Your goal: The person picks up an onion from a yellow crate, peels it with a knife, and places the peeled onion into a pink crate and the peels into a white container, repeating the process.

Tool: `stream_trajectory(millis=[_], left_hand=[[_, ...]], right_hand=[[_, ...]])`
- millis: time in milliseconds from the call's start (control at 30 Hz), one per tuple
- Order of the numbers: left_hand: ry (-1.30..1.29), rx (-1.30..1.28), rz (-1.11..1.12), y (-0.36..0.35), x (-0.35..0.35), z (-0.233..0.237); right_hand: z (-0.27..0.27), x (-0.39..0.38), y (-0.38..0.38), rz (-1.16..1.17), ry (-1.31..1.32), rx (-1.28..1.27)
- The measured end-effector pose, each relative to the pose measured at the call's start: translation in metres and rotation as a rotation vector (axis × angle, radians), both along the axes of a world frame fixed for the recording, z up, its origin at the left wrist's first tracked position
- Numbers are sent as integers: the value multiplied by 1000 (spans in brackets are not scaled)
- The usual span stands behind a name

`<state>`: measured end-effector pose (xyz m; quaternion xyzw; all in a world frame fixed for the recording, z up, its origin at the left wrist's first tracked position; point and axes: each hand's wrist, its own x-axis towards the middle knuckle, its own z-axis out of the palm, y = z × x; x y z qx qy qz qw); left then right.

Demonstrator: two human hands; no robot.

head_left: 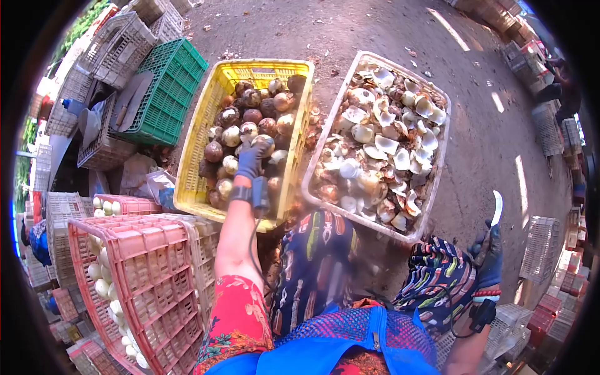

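Note:
My left hand (250, 162), in a dark blue glove, reaches into a yellow crate (189, 164). Its fingers curl against a pale brown ball (264, 144) that looks like a shelled coconut; the palm side is hidden. Around it lie several more brown and whitish coconuts (213, 151). At the right, beside my knee, my gloved right hand (489, 257) is closed around the handle of a knife with a short curved blade (497, 209) pointing up. A whitish crate (447, 156) full of white, cup-like shell pieces (386, 145) stands right of the yellow one.
Close on my left stands a pink crate (150, 234) with white balls (103, 288) behind its bars. A green crate (172, 87) and stacked grey crates (119, 47) are farther left. Another person (565, 90) is at the far right, near more crates (539, 249) on the dirt ground.

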<state>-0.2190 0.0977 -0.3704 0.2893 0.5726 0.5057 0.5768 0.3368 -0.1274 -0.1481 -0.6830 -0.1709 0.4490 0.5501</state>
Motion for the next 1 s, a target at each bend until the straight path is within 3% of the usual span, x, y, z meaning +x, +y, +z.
stream_trajectory(millis=[33,67,167,233,333,400,467,500,567,667,767,833,900,933,1000], left_hand=[[-480,14,18,0,-16,-11],[-636,19,-97,-16,-18,19],[-752,31,3,-48,16,119],[-835,32,-210,-54,23,152],[-783,48,-404,-68,46,222],[122,561,-480,-98,86,291],[327,692,-431,-122,129,323],[79,563,-393,-132,151,331],[-351,391,-358,-136,181,337],[-951,232,-518,-119,209,309],[-1165,-121,-580,-83,232,267],[-789,105,-530,-71,244,239],[94,733,-393,-78,262,221],[-91,603,-433,-71,261,210],[-27,563,-489,-65,262,219]], right_hand=[[-1,-4,4,-25,-5,52],[-2,-7,8,-50,-10,110],[3,-7,12,110,48,143],[7,-13,12,172,-8,130],[6,-6,3,313,-94,102],[18,-21,0,367,-157,112],[17,-30,-5,361,-178,208],[21,-39,-9,362,-96,289],[37,-49,-16,403,0,185],[47,-72,0,505,36,264],[54,-86,36,641,18,351],[65,-95,59,720,3,377],[56,-103,78,740,-45,302],[57,-107,83,749,-77,259],[58,-109,89,765,-45,94]])
